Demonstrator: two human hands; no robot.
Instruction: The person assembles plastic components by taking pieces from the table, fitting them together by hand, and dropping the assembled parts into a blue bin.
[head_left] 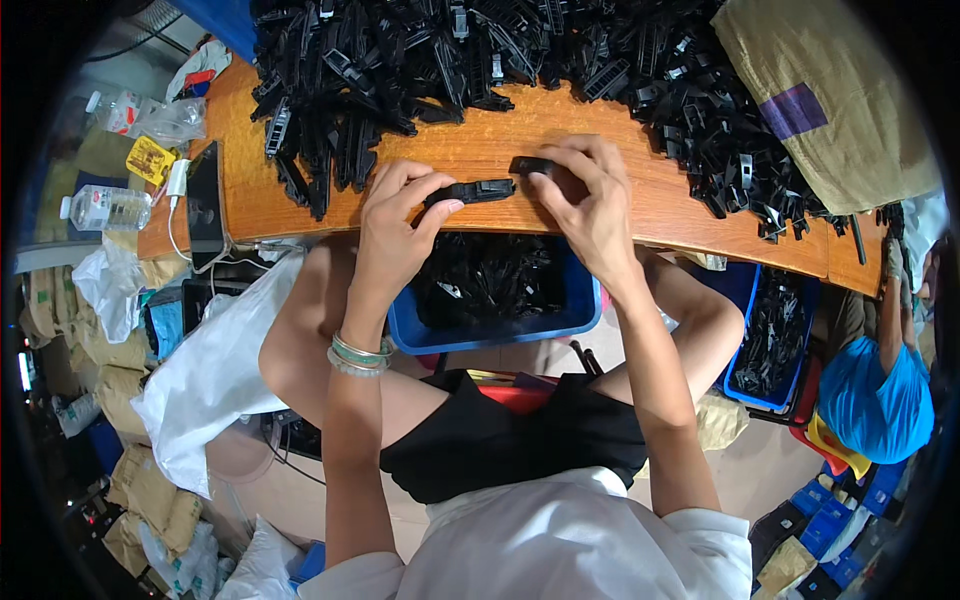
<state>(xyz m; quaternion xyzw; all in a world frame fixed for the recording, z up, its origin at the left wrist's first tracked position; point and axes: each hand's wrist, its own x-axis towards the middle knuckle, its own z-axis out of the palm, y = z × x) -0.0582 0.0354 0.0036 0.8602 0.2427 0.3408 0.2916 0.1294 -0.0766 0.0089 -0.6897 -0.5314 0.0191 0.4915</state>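
Between thumb and fingers, my left hand (398,203) holds a long black plastic part (478,191) just above the near edge of the wooden table. A smaller black plastic piece (531,165) is pinched in my right hand (592,192), close to the far end of the long part. A small gap seems to separate the two pieces. Below the table edge, a blue bin (490,337) full of similar black parts sits between my legs. Beyond my hands, long black parts (400,70) lie heaped on the table.
Smaller black pieces (700,130) are piled at the right, beside a tan woven sack (840,100). Another blue bin (745,385) of black parts stands by my right knee. A phone (207,200) and a plastic bottle (110,208) lie at left. A person in blue (875,400) works at far right.
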